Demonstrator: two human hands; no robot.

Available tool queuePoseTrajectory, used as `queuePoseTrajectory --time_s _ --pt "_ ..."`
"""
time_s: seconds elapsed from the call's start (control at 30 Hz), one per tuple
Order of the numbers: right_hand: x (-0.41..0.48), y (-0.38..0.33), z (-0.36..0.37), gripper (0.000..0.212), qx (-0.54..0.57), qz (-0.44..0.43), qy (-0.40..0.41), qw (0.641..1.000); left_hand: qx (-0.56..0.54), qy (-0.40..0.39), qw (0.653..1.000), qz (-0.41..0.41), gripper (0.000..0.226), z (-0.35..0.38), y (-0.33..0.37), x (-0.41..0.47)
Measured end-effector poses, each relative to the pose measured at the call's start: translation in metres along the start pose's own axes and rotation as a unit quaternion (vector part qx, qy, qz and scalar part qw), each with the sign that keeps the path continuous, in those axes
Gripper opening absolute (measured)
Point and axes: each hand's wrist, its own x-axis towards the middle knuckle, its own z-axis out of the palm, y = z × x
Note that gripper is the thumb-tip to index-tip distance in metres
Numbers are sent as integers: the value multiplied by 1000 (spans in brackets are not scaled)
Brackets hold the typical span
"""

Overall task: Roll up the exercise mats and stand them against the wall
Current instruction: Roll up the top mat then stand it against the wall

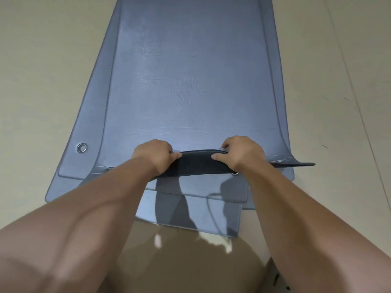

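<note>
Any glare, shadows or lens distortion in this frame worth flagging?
Head view: wide-angle bowing curves the top mat edges; soft sheen on its surface; arm shadows fall on the lower mats below the left hand and right hand; focus acceptable.

pale tiled floor [42, 60]

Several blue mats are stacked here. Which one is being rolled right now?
The topmost blue foam mat: its near edge is lifted and curled, gripped by the left hand and right hand. The lower blue mats lie flat on the floor.

Bare forearms, no sleeves, no jewellery.
</note>
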Motion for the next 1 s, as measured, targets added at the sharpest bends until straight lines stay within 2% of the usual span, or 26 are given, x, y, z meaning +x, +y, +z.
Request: queuePoseTrajectory --time_s 0.1,0.17,0.23,0.33,0.4,0.5,0.57,0.63,0.7,0.77,0.87,0.9,1.0 --pt "-16 -19 15 44 -120 -33 168 978 38 -7 999 -21 42 -10 10 14" --pt "-26 -26 35 46 -122 -105 292 943 50 19 998 -26 39 -7 14 18" --pt "-37 -27 58 56 -109 -175 336 919 60 42 997 -28 38 -3 16 18" --pt "-54 -19 88 82 -136 -204 267 932 79 52 995 -21 38 -6 16 27" --pt "-57 -4 99 99 -147 -156 225 950 87 48 995 -16 39 -10 15 33" --pt "-46 12 96 110 -175 -128 181 959 75 40 996 -22 40 -13 12 41" --pt "-35 9 86 110 -191 -117 135 965 72 46 996 -31 40 -13 10 44" --pt "-20 2 78 104 -192 -105 98 971 106 102 989 -14 36 -11 9 43" --pt "-9 1 74 90 -166 -113 81 976 127 214 966 76 30 -3 11 40" --pt "-1 6 73 78 -147 -124 79 978 126 287 935 166 25 9 17 30" --pt "7 8 72 73 -152 -113 44 981 100 321 916 221 24 36 28 15" --pt "9 7 71 72 -155 -111 34 981 102 307 923 208 30 45 29 8" --pt "9 6 68 72 -163 -114 27 980 130 238 952 140 78 70 19 -4"
